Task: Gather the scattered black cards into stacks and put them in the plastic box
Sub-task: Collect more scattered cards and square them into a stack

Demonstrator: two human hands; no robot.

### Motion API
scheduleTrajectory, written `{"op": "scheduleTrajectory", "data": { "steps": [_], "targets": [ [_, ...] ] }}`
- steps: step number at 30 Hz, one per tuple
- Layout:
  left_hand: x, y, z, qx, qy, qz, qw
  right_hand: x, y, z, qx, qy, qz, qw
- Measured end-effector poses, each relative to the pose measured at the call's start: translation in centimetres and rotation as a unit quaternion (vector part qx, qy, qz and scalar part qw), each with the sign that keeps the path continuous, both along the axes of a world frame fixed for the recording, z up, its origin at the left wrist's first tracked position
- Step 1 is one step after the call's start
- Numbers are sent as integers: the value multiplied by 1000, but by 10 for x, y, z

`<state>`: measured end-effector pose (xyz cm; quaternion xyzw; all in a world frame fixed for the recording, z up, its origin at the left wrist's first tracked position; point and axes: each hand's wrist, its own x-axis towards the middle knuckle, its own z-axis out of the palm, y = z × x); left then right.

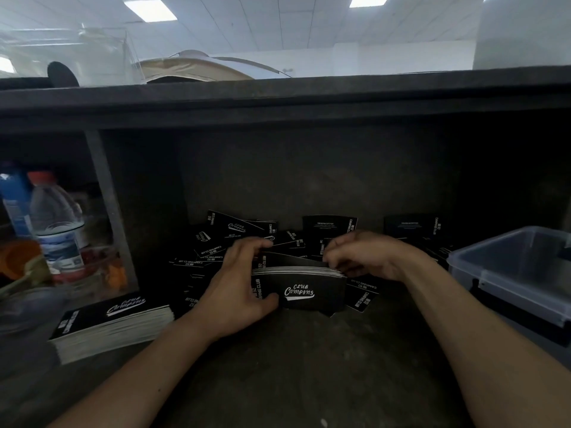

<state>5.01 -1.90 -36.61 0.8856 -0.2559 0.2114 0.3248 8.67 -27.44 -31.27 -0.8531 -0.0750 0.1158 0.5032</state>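
Gripping with the left hand (238, 285) the left end of a thick bundle of black cards (309, 293) lettered "Club Camping" in white: thumb across the front face, fingers curled over the top edge. Pinching with the right hand (367, 257) the top right of the same bundle, fingers bent over its edge. Holding it on edge, between both hands.

Far left, in a side compartment, standing upright: a clear plastic bottle with a red cap (54, 217), beside a blue bottle (15, 199). Nearer, lying flat on the dark bench (293, 366), left of the left forearm: a tall squared stack of black cards (114, 325). Behind and under the hands, strewn up to the back wall: loose black cards (216, 239), overlapping at all angles. Far right, well apart from the bundle: a translucent plastic box (509, 267), open at the top; contents not discernible.
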Motion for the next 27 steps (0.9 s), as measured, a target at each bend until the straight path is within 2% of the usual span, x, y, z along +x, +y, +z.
{"op": "scheduleTrajectory", "data": {
  "steps": [5,7,8,9,10,11,13,14,16,18,20,22,24,26,27],
  "targets": [
    [-1,-1,0,18,18,-33,999,-7,-6,7,-15,6,33,999],
    [-2,-2,0,23,-2,-49,999,0,-6,5,51,-57,-62,995],
    [-2,-3,0,25,-11,-54,998,6,-7,0,52,-116,-128,984],
    [-3,-3,0,23,-16,-58,998,13,-10,-4,3,-182,-170,969],
    [-4,-3,1,19,-19,-63,998,18,-11,-10,-89,-224,-161,957],
    [-4,-3,2,14,-21,-66,998,23,-11,-19,-176,-241,-107,948],
    [-4,-3,1,4,-23,-62,998,31,-9,-35,-271,-213,1,939],
    [-3,-3,1,5,-19,-58,998,32,-8,-39,-296,-191,21,935],
    [-3,-3,0,18,-6,-52,998,35,-6,-39,-345,-198,-12,917],
    [-3,-3,-1,25,0,-50,998,34,-7,-30,-405,-223,-91,882],
    [-3,-3,-1,26,0,-48,999,31,-9,-25,-419,-237,-151,863],
    [-2,-3,0,27,2,-47,999,32,-12,-29,-367,-247,-165,882],
    [-2,-3,0,25,10,-50,998,33,-14,-34,-312,-243,-108,912],
    [-3,-3,0,20,17,-51,998,35,-11,-39,-304,-221,-58,925],
    [-3,-3,1,19,20,-51,998,36,-9,-39,-307,-219,-72,923]
  ]
}}
